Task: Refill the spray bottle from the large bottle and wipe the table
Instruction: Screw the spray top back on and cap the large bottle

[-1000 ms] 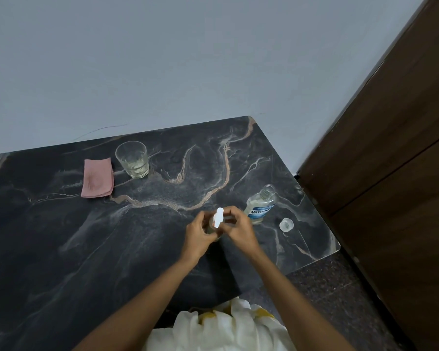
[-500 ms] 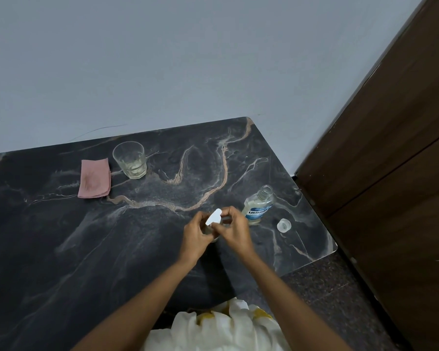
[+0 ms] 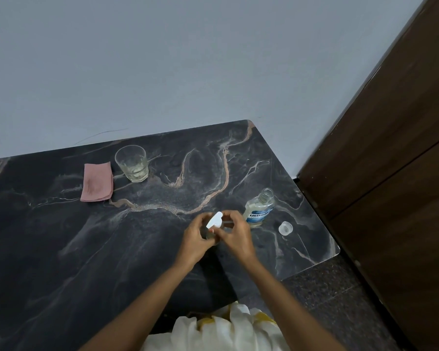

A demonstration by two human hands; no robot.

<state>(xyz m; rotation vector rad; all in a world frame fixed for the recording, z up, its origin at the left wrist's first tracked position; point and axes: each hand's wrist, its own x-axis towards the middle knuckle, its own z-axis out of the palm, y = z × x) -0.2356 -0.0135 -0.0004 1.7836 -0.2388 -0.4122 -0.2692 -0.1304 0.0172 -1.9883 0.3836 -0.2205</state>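
- One table (image 3: 61, 249): dark marble top with pale and rust veins, set against a grey wall (image 3: 162, 59); one brown wooden door (image 3: 390, 173) to the right.
- Two bare forearms reach in from the bottom edge and meet above the table's right half.
- One left hand (image 3: 194, 239): fingers curled round the body of the spray bottle, which is almost wholly hidden inside the grip.
- One right hand (image 3: 235, 236): thumb and fingertips pinched on the white spray head (image 3: 214, 220), which sits tilted at the bottle's top. Cannot tell whether the head is screwed on or loose.
- One spray bottle (image 3: 209, 234): held between both hands, just above the table, left of the large bottle.
- One large bottle (image 3: 260, 207): clear, blue label, upright, neck open, pale liquid low inside. Just beside the right hand's knuckles; cannot tell if touching.
- One drinking glass (image 3: 131, 163): upright near the far edge, a little clear liquid at the bottom.
- One pink cloth (image 3: 96, 182): folded flat, just left of the glass.
- One clear cap (image 3: 285, 228): alone on the table, right of the large bottle, near the table's edge.
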